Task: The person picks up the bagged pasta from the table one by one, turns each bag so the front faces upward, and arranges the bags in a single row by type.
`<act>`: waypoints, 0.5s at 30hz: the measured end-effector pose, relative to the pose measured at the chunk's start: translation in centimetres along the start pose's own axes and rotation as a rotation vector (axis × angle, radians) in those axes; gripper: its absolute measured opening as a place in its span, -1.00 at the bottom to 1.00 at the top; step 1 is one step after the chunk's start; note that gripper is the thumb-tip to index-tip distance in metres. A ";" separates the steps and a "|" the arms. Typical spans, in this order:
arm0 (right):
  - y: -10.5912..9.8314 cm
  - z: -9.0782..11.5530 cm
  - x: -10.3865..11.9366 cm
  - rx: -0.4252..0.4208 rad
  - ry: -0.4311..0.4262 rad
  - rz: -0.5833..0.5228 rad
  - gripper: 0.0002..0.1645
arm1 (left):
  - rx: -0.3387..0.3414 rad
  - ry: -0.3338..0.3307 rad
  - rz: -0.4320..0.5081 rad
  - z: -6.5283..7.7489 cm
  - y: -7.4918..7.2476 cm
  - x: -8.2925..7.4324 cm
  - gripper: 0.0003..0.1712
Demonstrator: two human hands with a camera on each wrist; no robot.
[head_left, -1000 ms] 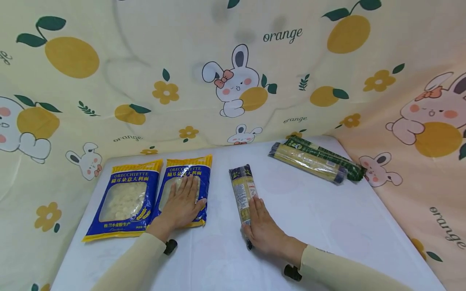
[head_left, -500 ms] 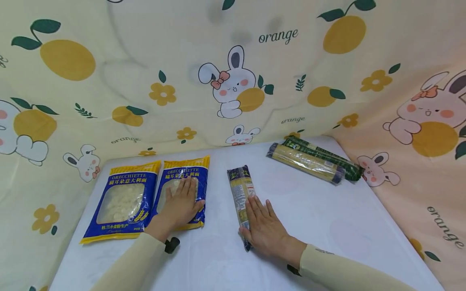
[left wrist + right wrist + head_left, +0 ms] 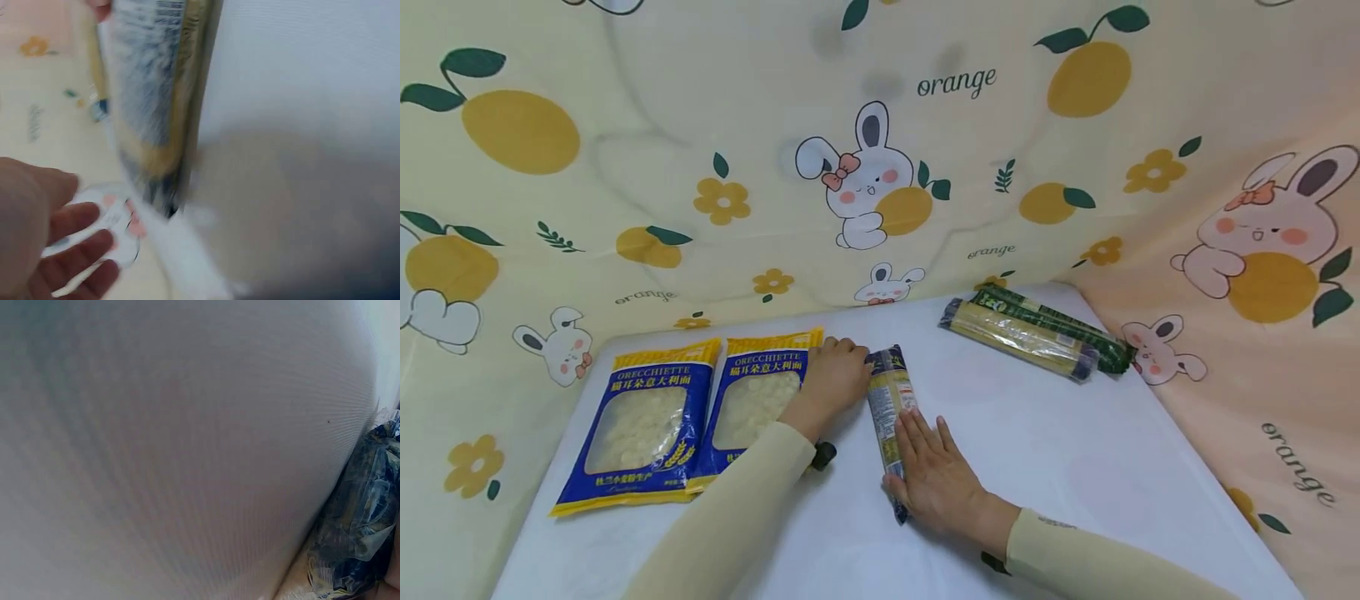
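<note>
A slim clear packet of long pasta point(image 3: 888, 400) with dark ends lies lengthwise in the middle of the white table. Flat along its near right side rests my right hand point(image 3: 938, 479), fingers straight. My left hand point(image 3: 837, 375) hovers by the packet's far end, over the right edge of a blue-and-yellow orecchiette bag point(image 3: 752, 412). In the left wrist view the left fingers point(image 3: 81, 247) are loosely bent and apart from the packet point(image 3: 150, 81). The right wrist view catches only the packet's crinkled dark end point(image 3: 356, 519) at its edge.
Another orecchiette bag point(image 3: 640, 421) lies at the far left, against the first. At the back right, a clear long-pasta packet point(image 3: 1018, 337) lies alongside a green one point(image 3: 1067, 323). A printed cloth point(image 3: 737, 108) hangs behind the white table point(image 3: 1030, 450).
My left hand has lifted off the right orecchiette bag and moved right to the pasta packet's far end. My right hand stays on the packet. The head view has shifted slightly.
</note>
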State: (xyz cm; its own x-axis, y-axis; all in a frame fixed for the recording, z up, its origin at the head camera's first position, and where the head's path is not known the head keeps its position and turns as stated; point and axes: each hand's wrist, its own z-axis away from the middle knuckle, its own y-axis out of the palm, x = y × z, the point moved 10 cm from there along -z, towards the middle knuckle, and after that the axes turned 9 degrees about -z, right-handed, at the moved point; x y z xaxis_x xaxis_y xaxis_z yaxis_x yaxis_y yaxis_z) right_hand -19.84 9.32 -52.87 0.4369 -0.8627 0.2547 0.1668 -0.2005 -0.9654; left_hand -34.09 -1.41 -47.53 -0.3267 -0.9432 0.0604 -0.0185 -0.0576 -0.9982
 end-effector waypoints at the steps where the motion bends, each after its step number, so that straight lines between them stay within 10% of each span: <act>1: 0.0 0.0 0.0 0.000 -0.003 0.002 -0.03 | -0.006 0.020 0.002 -0.7 0.2 -0.7 -0.51; 15: -0.2 0.2 0.1 -0.015 -0.025 0.031 -0.05 | -0.009 0.033 -0.016 -5.5 4.0 -4.4 -0.29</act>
State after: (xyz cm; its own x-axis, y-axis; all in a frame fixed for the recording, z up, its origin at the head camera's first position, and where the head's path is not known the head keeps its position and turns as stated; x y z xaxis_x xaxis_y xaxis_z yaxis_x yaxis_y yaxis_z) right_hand -19.61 9.35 -52.65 0.4639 -0.8567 0.2255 0.1394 -0.1807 -0.9736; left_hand -37.95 4.29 -51.75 -0.3570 -0.9310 0.0761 -0.0326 -0.0690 -0.9971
